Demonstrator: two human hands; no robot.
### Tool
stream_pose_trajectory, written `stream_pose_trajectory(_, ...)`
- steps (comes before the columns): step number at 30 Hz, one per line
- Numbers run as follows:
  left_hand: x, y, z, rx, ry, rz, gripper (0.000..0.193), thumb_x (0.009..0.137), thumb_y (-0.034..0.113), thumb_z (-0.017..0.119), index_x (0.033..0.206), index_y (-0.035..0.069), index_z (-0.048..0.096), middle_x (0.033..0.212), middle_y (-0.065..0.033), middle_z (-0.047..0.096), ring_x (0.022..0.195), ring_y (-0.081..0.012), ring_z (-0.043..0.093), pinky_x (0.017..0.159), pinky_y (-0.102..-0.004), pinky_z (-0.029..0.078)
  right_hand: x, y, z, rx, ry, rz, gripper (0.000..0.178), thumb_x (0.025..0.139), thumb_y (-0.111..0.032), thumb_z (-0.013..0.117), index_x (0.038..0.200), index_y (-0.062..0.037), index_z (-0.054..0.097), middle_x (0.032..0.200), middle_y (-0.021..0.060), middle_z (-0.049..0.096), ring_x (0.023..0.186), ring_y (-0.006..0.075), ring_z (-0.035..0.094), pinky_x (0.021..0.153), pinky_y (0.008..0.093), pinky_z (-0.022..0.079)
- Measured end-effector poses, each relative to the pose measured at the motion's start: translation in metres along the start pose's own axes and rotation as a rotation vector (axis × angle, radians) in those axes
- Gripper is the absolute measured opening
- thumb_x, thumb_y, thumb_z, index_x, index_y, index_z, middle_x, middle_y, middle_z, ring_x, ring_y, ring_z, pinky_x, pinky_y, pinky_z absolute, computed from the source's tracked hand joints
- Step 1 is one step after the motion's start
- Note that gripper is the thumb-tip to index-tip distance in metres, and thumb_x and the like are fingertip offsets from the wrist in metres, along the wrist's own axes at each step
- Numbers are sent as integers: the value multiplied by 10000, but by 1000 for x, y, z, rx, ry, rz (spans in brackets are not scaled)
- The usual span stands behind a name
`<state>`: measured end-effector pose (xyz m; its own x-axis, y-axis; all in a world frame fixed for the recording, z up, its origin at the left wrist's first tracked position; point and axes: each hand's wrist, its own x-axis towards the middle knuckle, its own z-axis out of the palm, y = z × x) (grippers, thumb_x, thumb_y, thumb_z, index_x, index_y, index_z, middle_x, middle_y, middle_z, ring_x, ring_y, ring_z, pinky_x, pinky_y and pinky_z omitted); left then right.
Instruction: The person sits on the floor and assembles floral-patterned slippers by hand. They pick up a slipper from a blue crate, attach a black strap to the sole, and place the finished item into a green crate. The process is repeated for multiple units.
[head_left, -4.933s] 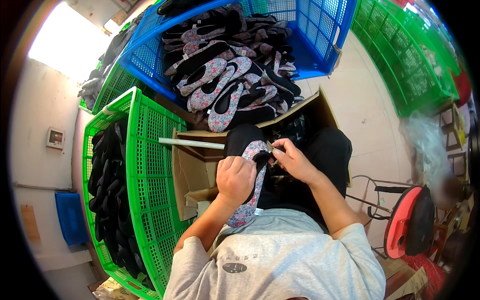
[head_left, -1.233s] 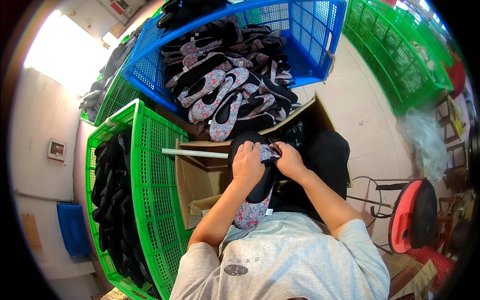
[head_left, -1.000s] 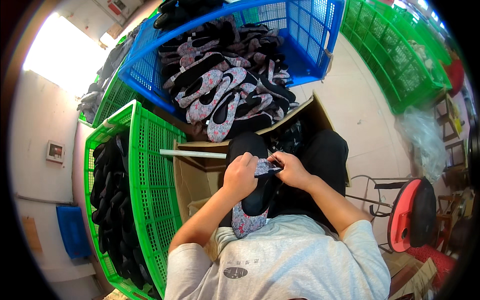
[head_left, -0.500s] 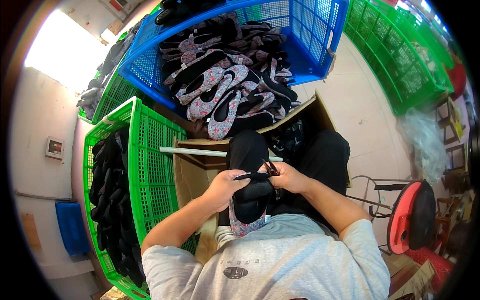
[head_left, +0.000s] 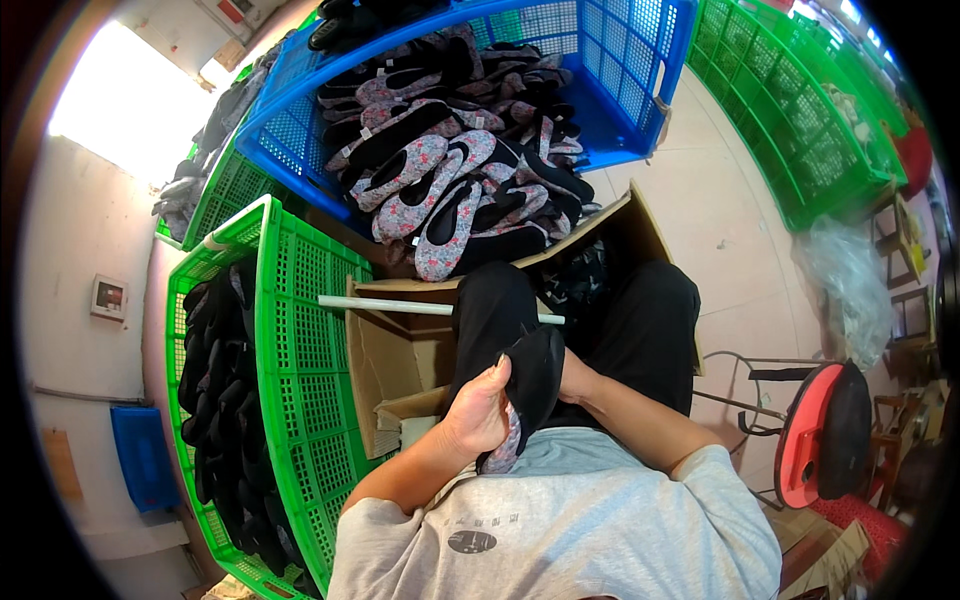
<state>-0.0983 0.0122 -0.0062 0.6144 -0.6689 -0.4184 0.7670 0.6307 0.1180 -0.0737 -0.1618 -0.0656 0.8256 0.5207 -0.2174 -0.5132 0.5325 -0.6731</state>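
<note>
Black fabric faces the camera on the slipper (head_left: 537, 375), held over the lap just past the hem of the grey shirt (head_left: 560, 510). Floral print shows as a narrow strip along its lower left side, beside the palm.

Left hand (head_left: 480, 410): closed on the slipper's left edge, thumb raised along the near side; remaining fingers largely hidden. Right hand (head_left: 575, 378): at the slipper's right edge, partly behind it; fingers covered, grip cannot be told. Small dark tip projects above the slipper's upper end; identity unclear.

Surroundings: carton (head_left: 385, 350) open beyond and left of the knees. Pale pole (head_left: 385, 304) lies across it, passes out of sight at the left knee, and reappears between the knees. Blue crate (head_left: 635, 100) beyond, with a heap of floral slippers (head_left: 448, 235) piled at its near side. Green crate (head_left: 310, 330) at left, holding dark slippers (head_left: 225, 400). At right: red and black stool (head_left: 805, 430), clear plastic bag (head_left: 850, 285), further green crates (head_left: 790, 120).
</note>
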Motion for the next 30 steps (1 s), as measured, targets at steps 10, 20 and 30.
stream_pose_trajectory(10, 50, -5, 3, 306, 331, 797, 113, 1016, 103, 558, 968, 138, 462, 1088, -32, 572, 887, -139, 539, 778, -323, 454, -5, 22, -6, 64, 251, -65, 179, 984, -311, 632, 998, -135, 604, 784, -38, 567, 537, 40, 428, 455, 193, 304)
stream_pose_trajectory(20, 73, -3, -16, 315, 390, 750, 224, 986, 84, 599, 869, 137, 415, 875, -17, 523, 781, -143, 541, 752, -301, 468, 0, 27, -17, 124, 292, 52, 213, 912, -234, 738, 1040, -153, 587, 758, -56, 547, 585, 34, 463, 462, 188, 302)
stream_pose_trajectory(30, 80, -3, -20, 587, 439, 802, 210, 877, -64, 639, 1018, 25, 510, 961, -60, 583, 879, -132, 586, 791, -280, 488, -2, 10, -16, -121, 306, 136, 171, 868, -131, 758, 932, -121, 600, 742, -67, 556, 580, 36, 461, 485, 206, 321)
